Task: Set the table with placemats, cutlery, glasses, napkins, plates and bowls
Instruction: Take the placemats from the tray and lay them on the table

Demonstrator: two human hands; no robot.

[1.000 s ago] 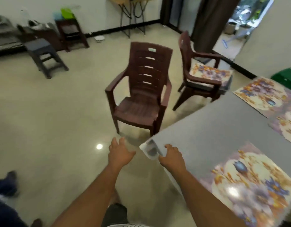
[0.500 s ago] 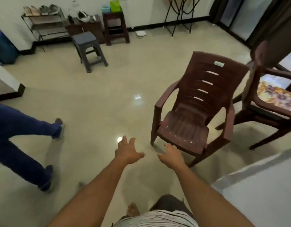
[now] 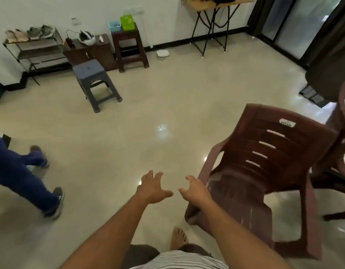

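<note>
My left hand (image 3: 152, 188) and my right hand (image 3: 195, 192) are stretched out in front of me over the tiled floor, fingers spread, holding nothing. The right hand is just left of a brown plastic armchair (image 3: 265, 171). The table, placemats and tableware are out of the frame. My bare foot (image 3: 178, 237) shows below my arms.
Another person's legs in blue trousers (image 3: 22, 171) step at the left. A grey stool (image 3: 96, 82), a brown stool (image 3: 130, 47), a low cabinet (image 3: 90, 51) and a shoe rack (image 3: 35, 49) line the far wall. A second chair (image 3: 342, 152) stands at the right edge.
My view has turned left, away from the table with its floral placemats, which has left the frame. My right hand let go of the table corner. The other person has walked leftward.
</note>
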